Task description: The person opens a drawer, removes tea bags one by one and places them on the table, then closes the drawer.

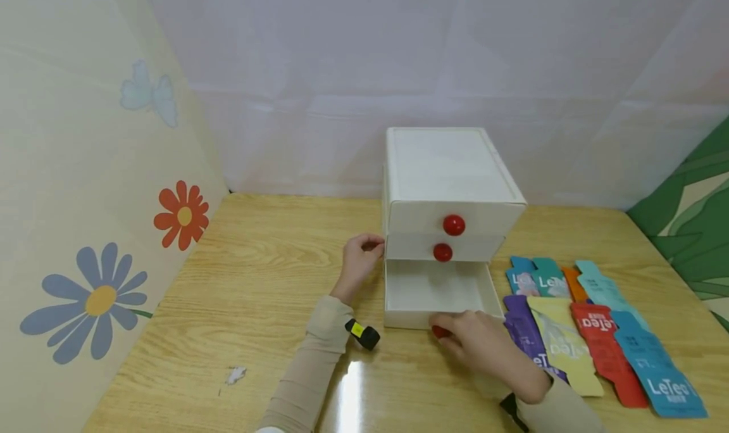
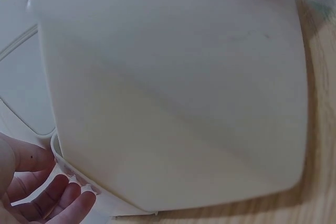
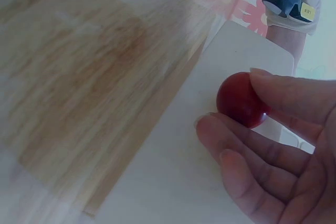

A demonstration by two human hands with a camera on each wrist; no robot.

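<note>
Right hand point(image 1: 484, 351): thumb and fingers pinching the round red knob point(image 3: 242, 99) of the bottom white plastic drawer point(image 1: 435, 292), which stands pulled out toward the near edge. Left hand point(image 1: 359, 262): fingers apparently curled against the left side of the white three-drawer plastic cabinet point(image 1: 450, 192). Right of the cabinet: a row of coloured foil sachets point(image 1: 592, 332) on the wooden table point(image 1: 256, 281).

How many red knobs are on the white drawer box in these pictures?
3. One knob is on the top drawer, one on the middle drawer, and one on the pulled-out bottom drawer, pinched by the right hand. None seems hidden.
</note>
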